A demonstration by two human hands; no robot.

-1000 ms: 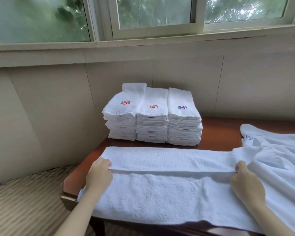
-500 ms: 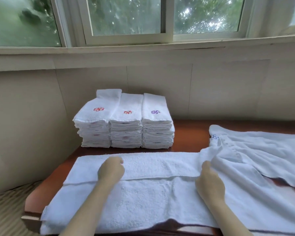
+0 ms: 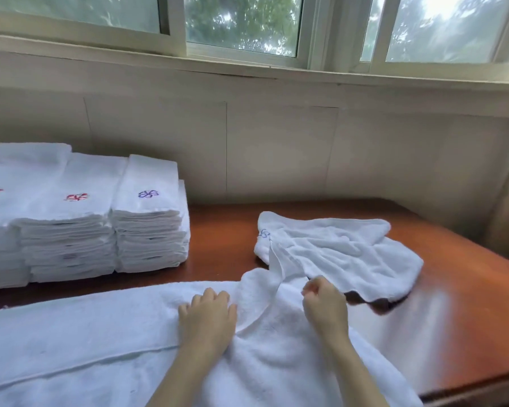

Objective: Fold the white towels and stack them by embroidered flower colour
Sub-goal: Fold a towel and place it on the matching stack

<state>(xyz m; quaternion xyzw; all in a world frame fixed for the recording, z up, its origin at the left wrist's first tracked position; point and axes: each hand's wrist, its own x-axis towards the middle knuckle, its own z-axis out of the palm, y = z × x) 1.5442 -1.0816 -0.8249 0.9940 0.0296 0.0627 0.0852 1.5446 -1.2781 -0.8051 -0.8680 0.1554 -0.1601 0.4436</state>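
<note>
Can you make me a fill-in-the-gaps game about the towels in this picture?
1. The folded towels sit in ___ side-by-side stacks.
2. The flower on top of the middle stack is ___.
3. The crumpled towel lies to the ___ of the stacks.
4. The left hand and the right hand are both over a long white ___.

Missing words: three; red; right; towel.
</note>
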